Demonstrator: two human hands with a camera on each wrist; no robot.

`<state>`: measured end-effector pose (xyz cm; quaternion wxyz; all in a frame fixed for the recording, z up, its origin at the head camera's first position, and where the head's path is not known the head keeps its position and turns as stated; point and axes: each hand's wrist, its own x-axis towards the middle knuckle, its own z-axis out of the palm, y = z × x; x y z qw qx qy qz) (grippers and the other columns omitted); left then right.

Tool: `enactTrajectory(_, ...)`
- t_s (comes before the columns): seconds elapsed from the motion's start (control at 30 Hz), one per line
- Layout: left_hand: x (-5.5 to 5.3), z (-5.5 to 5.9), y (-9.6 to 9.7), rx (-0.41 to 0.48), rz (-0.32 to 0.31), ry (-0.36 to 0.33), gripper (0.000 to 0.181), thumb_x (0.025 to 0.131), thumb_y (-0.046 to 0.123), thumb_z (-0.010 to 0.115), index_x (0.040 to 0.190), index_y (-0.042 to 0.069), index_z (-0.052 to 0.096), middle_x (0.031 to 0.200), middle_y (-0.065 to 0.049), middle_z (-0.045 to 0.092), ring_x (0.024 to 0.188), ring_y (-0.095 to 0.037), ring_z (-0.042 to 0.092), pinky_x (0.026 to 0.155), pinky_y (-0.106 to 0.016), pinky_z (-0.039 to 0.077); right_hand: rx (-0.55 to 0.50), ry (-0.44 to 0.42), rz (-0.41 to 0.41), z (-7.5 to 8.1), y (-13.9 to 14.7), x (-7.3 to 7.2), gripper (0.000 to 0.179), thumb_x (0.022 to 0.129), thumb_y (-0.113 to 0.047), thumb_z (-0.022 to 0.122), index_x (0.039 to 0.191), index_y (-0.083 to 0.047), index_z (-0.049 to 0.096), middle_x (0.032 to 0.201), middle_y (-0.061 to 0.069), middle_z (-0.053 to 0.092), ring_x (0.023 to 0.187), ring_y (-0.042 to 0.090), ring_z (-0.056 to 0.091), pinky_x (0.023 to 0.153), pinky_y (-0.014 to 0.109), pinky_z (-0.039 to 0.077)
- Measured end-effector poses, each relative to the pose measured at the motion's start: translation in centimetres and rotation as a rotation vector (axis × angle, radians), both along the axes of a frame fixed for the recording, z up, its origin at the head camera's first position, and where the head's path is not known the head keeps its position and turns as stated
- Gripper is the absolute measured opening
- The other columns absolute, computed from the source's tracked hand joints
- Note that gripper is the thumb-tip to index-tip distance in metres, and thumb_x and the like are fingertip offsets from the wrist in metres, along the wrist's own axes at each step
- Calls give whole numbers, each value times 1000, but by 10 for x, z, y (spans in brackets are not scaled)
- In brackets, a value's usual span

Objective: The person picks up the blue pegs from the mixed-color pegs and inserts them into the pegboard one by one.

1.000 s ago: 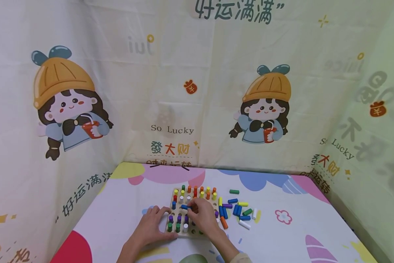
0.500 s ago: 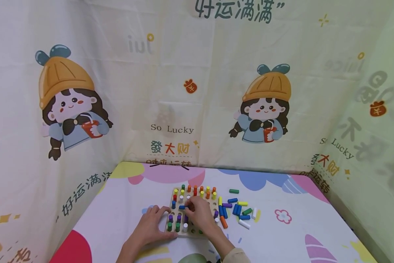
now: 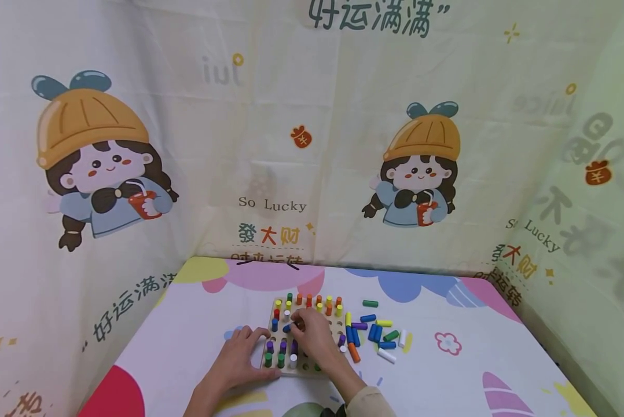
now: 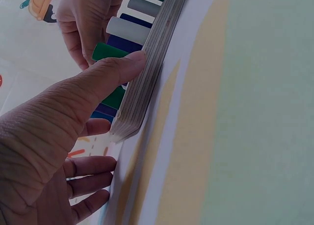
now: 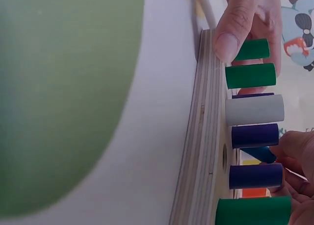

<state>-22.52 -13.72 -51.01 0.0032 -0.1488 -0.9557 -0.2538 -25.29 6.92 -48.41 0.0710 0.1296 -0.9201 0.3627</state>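
A wooden pegboard (image 3: 297,375) lies on the table, bearing upright pegs of several colours. My left hand (image 3: 241,360) holds its near left corner. In the left wrist view that thumb (image 4: 125,67) presses the board's layered edge, beside a green peg (image 4: 109,51). Above the board's left part, my right hand (image 3: 318,343) pinches a blue peg (image 3: 287,328) between thumb and fingertips. The right wrist view shows this blue peg (image 5: 261,154) tilted, behind two purple pegs (image 5: 255,136). The right hand hides the board's middle, and whether the held peg touches a hole cannot be told.
Loose pegs lie right of the board, among them a green peg (image 3: 370,303), a white peg (image 3: 387,355), an orange peg (image 3: 353,352) and several blue ones. A patterned cloth covers the table (image 3: 437,382). Printed curtains (image 3: 343,174) hang behind and at both sides.
My right hand has moved slightly left with the blue peg, which has gone from lying level to tilted. My left hand has stayed at the board's corner.
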Motion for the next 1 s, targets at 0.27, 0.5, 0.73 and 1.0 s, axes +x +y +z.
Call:
enactTrajectory(0.27,1,2,0,3,-10,8,82,64,72,84,127,24,61,102,-1,50,97,-22,46,85,-49,46,-23,24,2,7,-6,0,15,95,-13,73,109,-9,74,98,0,69,83,10,61,78,26,57)
enactTrajectory(0.5,1,1,0,7,-1,-6,82,64,72,85,127,25,61,104,-1,50,98,-23,46,86,-50,46,-34,34,5,9,-8,1,13,95,-12,74,107,-9,73,98,1,70,84,11,64,78,27,58)
enactTrajectory(0.73,1,1,0,2,7,-16,82,64,72,85,128,26,61,103,-1,50,97,-22,47,86,-49,46,-67,27,17,8,-5,7,15,95,-11,73,109,-7,73,97,0,69,81,8,62,76,24,57)
enactTrajectory(1.0,0,0,0,-1,9,-14,82,63,72,85,127,26,61,104,-1,50,97,-22,47,88,-51,47,-121,27,29,6,-1,18,15,96,-12,73,110,-7,73,96,-1,68,79,5,60,74,19,54)
